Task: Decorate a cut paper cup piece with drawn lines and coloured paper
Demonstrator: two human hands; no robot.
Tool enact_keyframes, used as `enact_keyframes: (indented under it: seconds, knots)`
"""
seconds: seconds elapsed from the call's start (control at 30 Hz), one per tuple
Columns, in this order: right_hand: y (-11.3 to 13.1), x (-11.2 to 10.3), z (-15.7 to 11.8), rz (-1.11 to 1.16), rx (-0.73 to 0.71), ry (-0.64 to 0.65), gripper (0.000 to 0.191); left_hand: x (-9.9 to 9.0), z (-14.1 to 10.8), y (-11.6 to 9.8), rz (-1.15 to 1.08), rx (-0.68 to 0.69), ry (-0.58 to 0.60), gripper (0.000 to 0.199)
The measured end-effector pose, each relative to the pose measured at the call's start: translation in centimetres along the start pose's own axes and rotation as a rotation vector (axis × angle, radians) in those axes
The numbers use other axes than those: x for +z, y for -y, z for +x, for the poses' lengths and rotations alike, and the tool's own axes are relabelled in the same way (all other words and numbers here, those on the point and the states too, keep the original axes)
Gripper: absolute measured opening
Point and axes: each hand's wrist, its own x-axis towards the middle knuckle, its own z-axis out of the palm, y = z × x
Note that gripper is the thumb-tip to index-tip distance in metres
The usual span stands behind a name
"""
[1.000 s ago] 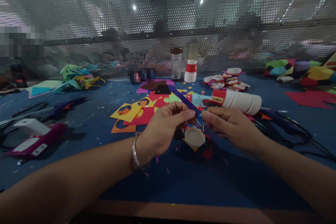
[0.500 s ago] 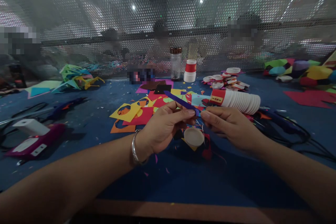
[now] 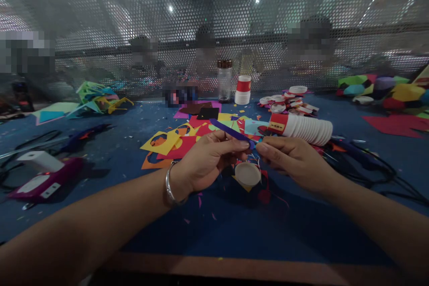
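A narrow purple paper strip [image 3: 229, 130] slants up and away from my left hand [image 3: 208, 158], pinched between thumb and fingers. My right hand [image 3: 291, 156] is closed in a pinch right by the strip's near end. A tiny light-blue bit shows at its fingertips; whether it belongs to the strip I cannot tell. Below both hands a paper cup [image 3: 247, 174] shows its pale round end, with scraps of yellow and red paper around it. Behind the hands lies a heap of cut coloured paper [image 3: 167, 143], some sheets with round holes.
A stack of paper cups [image 3: 308, 129] lies on its side at right, near a glue gun [image 3: 362, 154] with cable. Another glue gun [image 3: 85, 137] and a magenta power strip [image 3: 50, 181] are at left. A glass jar [image 3: 224, 82] stands before the perforated metal screen [image 3: 187, 22].
The far end of the purple strip has dipped slightly. Both hands keep nearly the same pinch and place; the left wrist has shifted a little to the left.
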Motion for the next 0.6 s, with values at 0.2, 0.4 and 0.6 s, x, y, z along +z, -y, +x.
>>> enact_keyframes:
  seconds: [0.2, 0.4, 0.6]
  knots:
    - [0.16, 0.00, -0.03, 0.000, -0.021, -0.008, 0.048, -0.03, -0.01, -0.20, -0.052, -0.072, 0.006, 0.023]
    - [0.34, 0.22, -0.12, 0.059, 0.029, 0.025, 0.048, 0.03, -0.03, 0.37, 0.014, 0.029, 0.020, 0.027]
    - [0.58, 0.28, -0.05, 0.043, 0.034, 0.038, 0.050, 0.06, -0.15, 0.77, 0.154, 0.156, -0.041, 0.030]
